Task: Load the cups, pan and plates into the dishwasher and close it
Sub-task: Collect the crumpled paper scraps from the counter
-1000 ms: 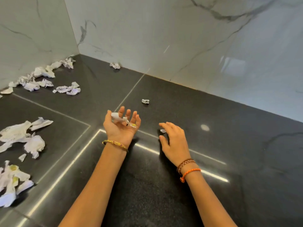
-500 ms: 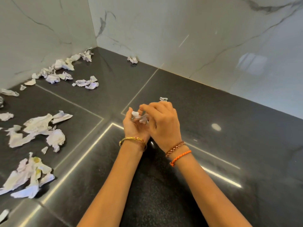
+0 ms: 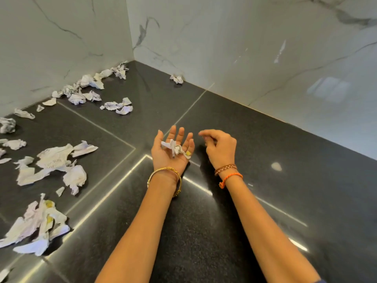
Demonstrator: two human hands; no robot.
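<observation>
No cups, pan, plates or dishwasher anywhere in view, just a dark polished stone countertop (image 3: pixel 234 231) in a white marble corner. The left hand (image 3: pixel 170 152) lies palm up, fingers relaxed and wide, cradling small crumpled white paper scraps (image 3: pixel 175 149). The right hand (image 3: pixel 221 149) hovers just beside it, fingers loosely curled, holding nothing. More crumpled paper (image 3: pixel 55 160) litters the left side. Those scraps look featherlight and soft, so I'd cup them gently from underneath.
</observation>
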